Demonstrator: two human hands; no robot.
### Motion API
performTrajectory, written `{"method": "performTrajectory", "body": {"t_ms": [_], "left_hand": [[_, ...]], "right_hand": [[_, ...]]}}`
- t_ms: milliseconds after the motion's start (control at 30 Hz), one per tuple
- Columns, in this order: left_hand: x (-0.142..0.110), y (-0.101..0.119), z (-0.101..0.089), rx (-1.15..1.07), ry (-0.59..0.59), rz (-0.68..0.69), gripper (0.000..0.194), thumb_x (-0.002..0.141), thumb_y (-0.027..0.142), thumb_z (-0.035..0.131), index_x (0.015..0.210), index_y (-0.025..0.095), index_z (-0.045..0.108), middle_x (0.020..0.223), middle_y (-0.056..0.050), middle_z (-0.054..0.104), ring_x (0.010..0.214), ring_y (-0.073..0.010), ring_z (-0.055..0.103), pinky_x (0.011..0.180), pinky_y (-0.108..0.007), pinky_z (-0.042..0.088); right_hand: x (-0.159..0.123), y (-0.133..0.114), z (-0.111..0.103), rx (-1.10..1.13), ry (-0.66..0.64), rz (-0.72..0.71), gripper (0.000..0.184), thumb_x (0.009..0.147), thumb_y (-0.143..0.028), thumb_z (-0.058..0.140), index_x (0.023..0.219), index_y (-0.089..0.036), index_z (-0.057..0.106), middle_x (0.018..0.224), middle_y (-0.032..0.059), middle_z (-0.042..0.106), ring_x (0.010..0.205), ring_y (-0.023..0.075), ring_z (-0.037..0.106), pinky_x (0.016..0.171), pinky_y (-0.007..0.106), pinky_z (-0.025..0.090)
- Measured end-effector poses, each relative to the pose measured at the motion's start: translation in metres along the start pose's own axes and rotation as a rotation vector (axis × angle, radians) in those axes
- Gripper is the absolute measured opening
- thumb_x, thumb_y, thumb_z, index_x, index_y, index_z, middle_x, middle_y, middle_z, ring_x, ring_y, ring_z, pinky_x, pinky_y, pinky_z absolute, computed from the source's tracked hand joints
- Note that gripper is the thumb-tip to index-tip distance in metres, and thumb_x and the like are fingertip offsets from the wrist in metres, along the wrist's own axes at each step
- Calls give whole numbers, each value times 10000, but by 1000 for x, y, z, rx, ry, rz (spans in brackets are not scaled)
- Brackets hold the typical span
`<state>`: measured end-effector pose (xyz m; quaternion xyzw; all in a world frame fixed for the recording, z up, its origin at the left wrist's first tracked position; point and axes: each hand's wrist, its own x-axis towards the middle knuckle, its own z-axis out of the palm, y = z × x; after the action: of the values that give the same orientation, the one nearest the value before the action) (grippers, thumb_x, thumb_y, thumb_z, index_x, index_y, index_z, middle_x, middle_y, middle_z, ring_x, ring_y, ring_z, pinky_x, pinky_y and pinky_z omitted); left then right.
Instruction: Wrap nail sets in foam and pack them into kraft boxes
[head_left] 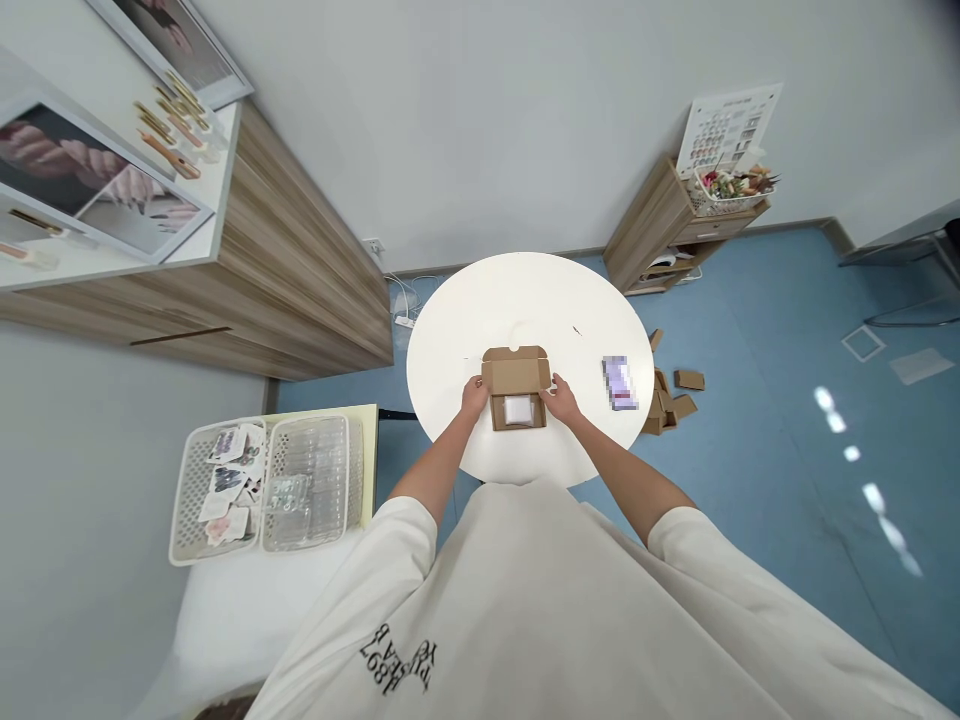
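Observation:
A small brown cardboard box (516, 378) stands on the white round table (450, 310) in front of me, its lid raised and tilted back. Inside the box lies a white packet (517, 410), perhaps in clear wrapping. At the box's left side, my left hand (474, 396) grips the edge where lid and wall meet. On the opposite side my right hand (561, 400) holds the lid's corner between thumb and fingers. The fingertips are small in view and partly hidden by the cardboard.
A pixelated purple item (620, 383) lies on the table's right side. Several cardboard boxes (660, 405) are on the floor beyond. To my left, a white basket (180, 500) holds printed cards, and another basket (349, 440) holds clear cases. A wooden cabinet (300, 230) stands behind them.

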<state>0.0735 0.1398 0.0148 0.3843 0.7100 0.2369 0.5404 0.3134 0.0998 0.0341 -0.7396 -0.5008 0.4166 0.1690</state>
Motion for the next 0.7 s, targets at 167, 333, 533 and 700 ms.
{"method": "performTrajectory", "body": {"t_ms": [167, 333, 533, 700], "left_hand": [[-3, 5, 0, -97, -77, 16, 292, 838, 247, 555, 1111, 218, 652, 1259, -78, 692, 1130, -223, 647, 890, -332, 506], [-4, 5, 0, -138, -91, -29, 314, 945, 498, 498, 1045, 216, 594, 1260, -89, 669, 1107, -224, 643, 894, -347, 472], [-6, 10, -10, -200, -161, -106, 645, 956, 751, 256, 1063, 207, 583, 1318, -132, 627, 1081, -252, 637, 835, -361, 475], [-9, 15, -18, -192, -232, -47, 796, 928, 801, 148, 1343, 239, 530, 1342, -122, 629, 1120, -254, 636, 841, -352, 486]], "right_hand": [[10, -5, -1, 236, -34, 5, 538, 853, -417, 597, 1356, -229, 562, 1373, 92, 605, 1131, 249, 615, 976, 395, 505], [9, -4, -1, 398, -32, 62, 432, 857, -553, 598, 1128, -222, 657, 1269, 81, 665, 1125, 234, 617, 970, 357, 484], [8, -9, -10, 596, -118, 233, 587, 954, -695, 324, 1122, -238, 651, 1341, 69, 638, 1142, 239, 621, 919, 365, 502], [1, -18, -21, 705, -200, 218, 755, 946, -773, 191, 1447, -297, 494, 1463, 79, 553, 1218, 243, 592, 966, 381, 512]]}}
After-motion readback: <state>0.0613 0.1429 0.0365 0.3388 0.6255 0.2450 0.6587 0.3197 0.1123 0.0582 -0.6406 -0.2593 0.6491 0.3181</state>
